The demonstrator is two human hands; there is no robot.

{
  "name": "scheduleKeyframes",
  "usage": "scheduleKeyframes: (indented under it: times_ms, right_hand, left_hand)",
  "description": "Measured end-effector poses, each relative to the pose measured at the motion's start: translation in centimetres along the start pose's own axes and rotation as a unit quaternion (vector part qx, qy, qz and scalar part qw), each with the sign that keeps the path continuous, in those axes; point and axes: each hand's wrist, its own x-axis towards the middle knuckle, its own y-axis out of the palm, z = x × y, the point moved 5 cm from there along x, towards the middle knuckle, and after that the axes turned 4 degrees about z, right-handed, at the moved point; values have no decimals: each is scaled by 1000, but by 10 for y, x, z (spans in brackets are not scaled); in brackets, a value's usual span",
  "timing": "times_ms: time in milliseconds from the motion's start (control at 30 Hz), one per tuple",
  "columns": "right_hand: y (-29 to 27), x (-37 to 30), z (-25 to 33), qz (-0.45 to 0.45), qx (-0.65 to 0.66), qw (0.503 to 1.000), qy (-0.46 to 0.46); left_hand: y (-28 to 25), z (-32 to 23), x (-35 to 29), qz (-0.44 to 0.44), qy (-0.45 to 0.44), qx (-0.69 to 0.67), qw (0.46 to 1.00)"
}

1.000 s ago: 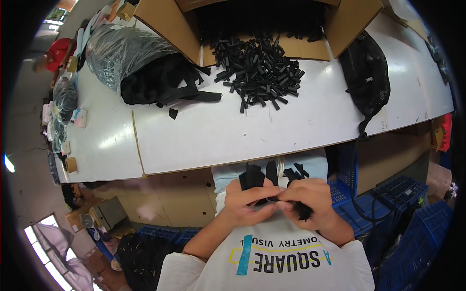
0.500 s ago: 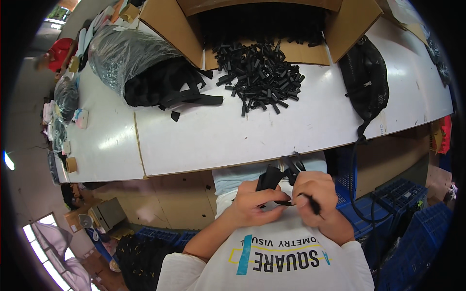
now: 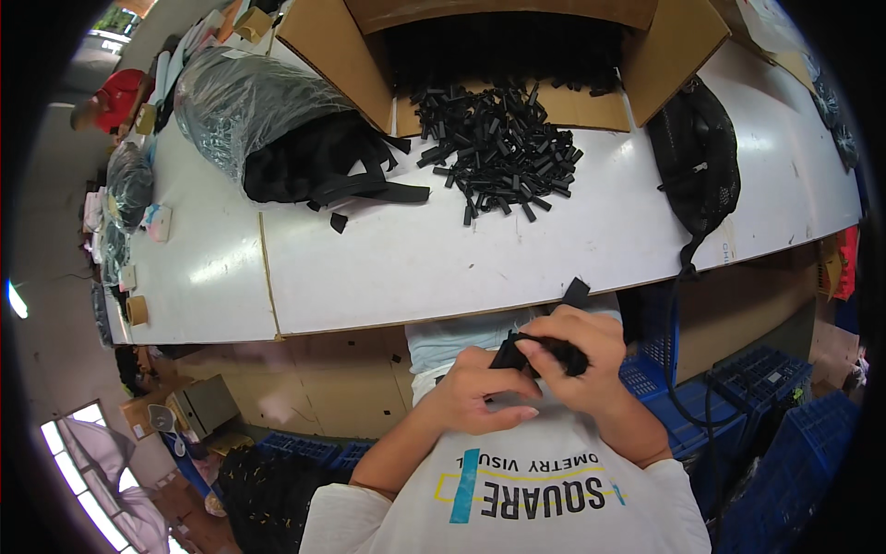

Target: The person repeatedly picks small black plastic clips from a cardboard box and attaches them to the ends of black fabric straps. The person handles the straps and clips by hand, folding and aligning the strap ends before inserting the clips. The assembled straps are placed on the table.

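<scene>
Close to my shirt, both hands work on a black fabric strap (image 3: 507,354). Its folded end rises between the fingers of my left hand (image 3: 482,395), whose thumb and index finger are slightly apart below it. My right hand (image 3: 591,355) grips a dark bunched part of the strap, with the thumb pressed near my left fingers. Above the right knuckles a flat black end (image 3: 576,293) sticks up by the table's front edge. How the pieces join is hidden by my fingers.
A heap of small black plastic pieces (image 3: 503,152) spills from an open cardboard box (image 3: 337,60) on the white table (image 3: 397,268). Black straps emerge from a clear plastic bag (image 3: 217,106) on the left. A black mesh pouch (image 3: 697,171) lies right; blue crates (image 3: 766,379) stand below.
My right hand has turned and moved closer to the left, its thumb now against the strap. The flat black end now points up above it. My left thumb has dropped slightly away.
</scene>
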Motion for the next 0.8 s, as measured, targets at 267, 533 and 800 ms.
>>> scheduleKeyframes:
  times_ms: [267, 533, 800]
  right_hand:
    - [-23, -20, -2, -216, 57, 970, -94]
    - [-59, -31, -1, -287, 321, 898, -86]
    - [-6, -5, 12, 187, 110, 976, -27]
  left_hand:
    - [-9, 7, -6, -142, 12, -194, 971]
    - [-39, 42, -30, -369, -106, -215, 898]
    - [-4, -25, 2, -85, 57, 139, 985]
